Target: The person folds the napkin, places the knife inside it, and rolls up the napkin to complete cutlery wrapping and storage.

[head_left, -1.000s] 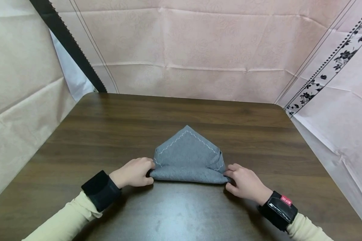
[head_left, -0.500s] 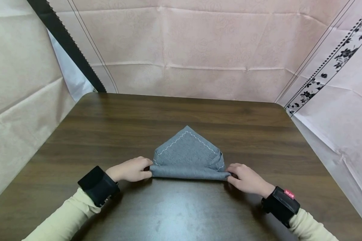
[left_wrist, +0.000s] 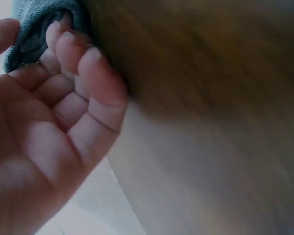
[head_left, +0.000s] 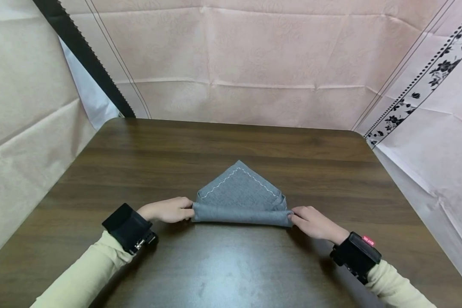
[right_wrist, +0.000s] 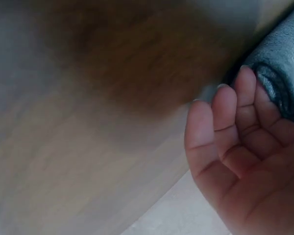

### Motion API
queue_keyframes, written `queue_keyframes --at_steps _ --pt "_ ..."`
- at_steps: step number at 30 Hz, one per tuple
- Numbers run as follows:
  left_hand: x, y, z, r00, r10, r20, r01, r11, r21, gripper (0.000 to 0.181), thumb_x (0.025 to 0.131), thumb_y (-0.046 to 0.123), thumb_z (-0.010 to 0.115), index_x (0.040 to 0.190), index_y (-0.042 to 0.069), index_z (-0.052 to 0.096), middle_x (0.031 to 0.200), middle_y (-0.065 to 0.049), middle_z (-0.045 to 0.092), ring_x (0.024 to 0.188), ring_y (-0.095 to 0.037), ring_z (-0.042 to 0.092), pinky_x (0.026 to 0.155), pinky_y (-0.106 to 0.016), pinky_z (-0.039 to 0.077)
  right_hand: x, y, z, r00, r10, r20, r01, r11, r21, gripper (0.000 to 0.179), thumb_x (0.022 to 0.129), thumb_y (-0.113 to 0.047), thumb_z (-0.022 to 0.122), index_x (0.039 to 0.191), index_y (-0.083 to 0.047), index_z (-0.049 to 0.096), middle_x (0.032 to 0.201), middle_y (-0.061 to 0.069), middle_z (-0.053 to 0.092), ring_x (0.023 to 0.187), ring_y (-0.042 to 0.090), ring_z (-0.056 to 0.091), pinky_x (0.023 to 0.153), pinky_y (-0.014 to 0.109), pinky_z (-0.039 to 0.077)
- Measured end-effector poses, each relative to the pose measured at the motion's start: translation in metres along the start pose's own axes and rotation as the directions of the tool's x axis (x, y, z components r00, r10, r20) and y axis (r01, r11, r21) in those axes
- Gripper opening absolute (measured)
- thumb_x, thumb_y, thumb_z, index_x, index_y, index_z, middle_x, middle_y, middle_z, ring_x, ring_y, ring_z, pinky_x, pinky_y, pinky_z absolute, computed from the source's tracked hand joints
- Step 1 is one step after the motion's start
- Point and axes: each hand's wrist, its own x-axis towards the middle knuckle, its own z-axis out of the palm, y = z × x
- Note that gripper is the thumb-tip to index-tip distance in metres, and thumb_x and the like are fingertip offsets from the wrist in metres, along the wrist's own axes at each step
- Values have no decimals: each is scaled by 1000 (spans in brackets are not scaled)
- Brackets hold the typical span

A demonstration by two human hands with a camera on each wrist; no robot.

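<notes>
A grey-blue cloth [head_left: 240, 186] with white wavy stitching lies on the table, its pointed corner toward the far side. Its near part is rolled into a thick tube across the front. My left hand [head_left: 171, 209] grips the left end of this roll, and my right hand [head_left: 313, 221] holds the right end. Coiled layers of the cloth [left_wrist: 49, 29] show between thumb and fingers in the left wrist view. From the right wrist, curled fingers [right_wrist: 225, 107] appear at the other spiral end; most of that thumb is out of frame.
The brown wooden table [head_left: 231, 265] has rounded far corners. Pale sheets [head_left: 254, 64] hang behind it and at both sides, one with a black floral band [head_left: 416, 94]. Each wrist wears a black strap [head_left: 128, 229].
Both hands have moved slightly away from me, rolling the near edge of the cloth forward. The roll covers more of the flat part, while the pointed tip stays put.
</notes>
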Motion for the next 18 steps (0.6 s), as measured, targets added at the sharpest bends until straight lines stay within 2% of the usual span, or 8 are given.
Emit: queue_keyframes --at_steps 4,10,15,18 --pt "2 4 -2 995 -95 26 97 991 -87 25 85 9 40 61 6 47 52 5 39 44 -8 35 44 -21 32 5 -1 -1 997 74 -8 -74 997 -1 32 94 -13 42 62 -13 42 56 -8 32 49 5 32 49 23 30" --pt "8 9 -4 983 -183 9 183 977 -106 29 85 9 38 58 6 47 53 1 42 45 -10 40 41 -20 36 13 -1 0 986 165 -25 -166 986 -27 35 94 -12 40 59 -13 42 53 -6 33 47 9 34 49 26 31" --pt "13 10 -4 971 -238 -16 235 965 -118 33 88 10 37 57 6 48 52 0 43 44 -10 41 39 -21 38 19 -1 0 981 189 -36 -191 979 -65 37 94 -13 39 57 -14 39 53 -5 33 47 10 33 48 27 30" --pt "14 11 -3 957 -287 -37 281 952 -125 34 90 13 38 59 5 49 51 -1 45 42 -11 42 38 -22 40 22 -1 0 981 189 -40 -192 977 -89 38 94 -13 39 56 -15 37 53 -5 32 47 10 33 49 27 31"
